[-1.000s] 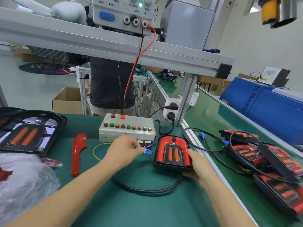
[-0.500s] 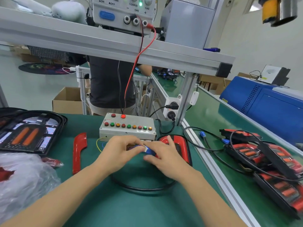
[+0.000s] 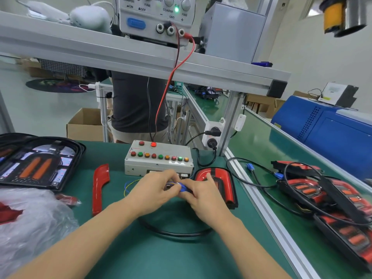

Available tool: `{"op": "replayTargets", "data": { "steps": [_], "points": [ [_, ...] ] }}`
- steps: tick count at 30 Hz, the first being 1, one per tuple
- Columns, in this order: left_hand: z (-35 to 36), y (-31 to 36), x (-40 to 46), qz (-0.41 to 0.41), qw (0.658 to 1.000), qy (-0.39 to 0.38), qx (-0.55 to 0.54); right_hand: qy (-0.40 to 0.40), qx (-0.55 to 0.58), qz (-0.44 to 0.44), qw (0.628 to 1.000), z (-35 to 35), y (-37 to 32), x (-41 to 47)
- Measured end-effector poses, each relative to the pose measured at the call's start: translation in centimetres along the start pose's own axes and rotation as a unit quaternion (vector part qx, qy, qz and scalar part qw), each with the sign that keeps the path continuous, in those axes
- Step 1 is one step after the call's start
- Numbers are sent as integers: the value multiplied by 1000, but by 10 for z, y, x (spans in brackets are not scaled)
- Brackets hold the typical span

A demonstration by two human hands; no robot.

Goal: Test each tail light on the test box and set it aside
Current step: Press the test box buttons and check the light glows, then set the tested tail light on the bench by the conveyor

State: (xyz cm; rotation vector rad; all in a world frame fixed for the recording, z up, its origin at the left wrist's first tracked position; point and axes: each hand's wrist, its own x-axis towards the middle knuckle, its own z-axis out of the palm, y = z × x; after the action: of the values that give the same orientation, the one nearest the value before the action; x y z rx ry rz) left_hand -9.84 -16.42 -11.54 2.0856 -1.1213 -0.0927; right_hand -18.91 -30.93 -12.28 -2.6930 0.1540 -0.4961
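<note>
Mating a blue connector point(image 3: 183, 187), pinched between left hand point(image 3: 156, 190) and right hand point(image 3: 203, 195), before the test box point(image 3: 159, 162), tail light point(image 3: 216, 185) lying just right; likely next, pressing buttons.

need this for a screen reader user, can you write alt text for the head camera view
Two bare hands, left hand and right hand, meet over a blue connector in front of a grey test box on a green bench. A red tail light lies just right of them; more tail lights sit further right.
</note>
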Motion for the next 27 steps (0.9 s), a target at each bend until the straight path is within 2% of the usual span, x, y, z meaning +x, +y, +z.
{"op": "replayTargets", "data": {
  "steps": [4, 7, 11, 13, 15, 18, 20, 22, 24, 27],
  "points": [
    [2, 0, 1, 35, 996, 29, 79, 10, -26, 4, 1000, 3, -7, -1],
    [-10, -10, 1, 11, 996, 84, 15, 41, -14, 59, 997, -6, -1, -1],
    [-11, -27, -6, -5, 996, 37, 78, 61, 47, 73, 994, -12, 2, 3],
    [-2, -31, -9, -3, 993, 35, 110, 113, 74, 90, 987, -14, 0, 9],
    [4, -35, -13, 8, 990, 32, 139, 162, 67, 150, 973, -20, 7, 12],
    [5, -41, -17, 24, 984, 1, 175, 171, 34, 260, 950, -28, 30, 9],
    [5, -43, -19, 29, 983, 11, 181, 149, 37, 319, 935, -27, 45, 3],
    [4, -44, -20, 14, 984, 63, 165, 124, 109, 367, 915, -24, 55, 0],
    [2, -44, -21, -15, 984, 108, 141, 139, 218, 400, 879, -22, 61, -2],
    [4, -46, -25, -25, 986, 97, 135, 163, 360, 447, 802, -24, 67, -3]
  ]
}}
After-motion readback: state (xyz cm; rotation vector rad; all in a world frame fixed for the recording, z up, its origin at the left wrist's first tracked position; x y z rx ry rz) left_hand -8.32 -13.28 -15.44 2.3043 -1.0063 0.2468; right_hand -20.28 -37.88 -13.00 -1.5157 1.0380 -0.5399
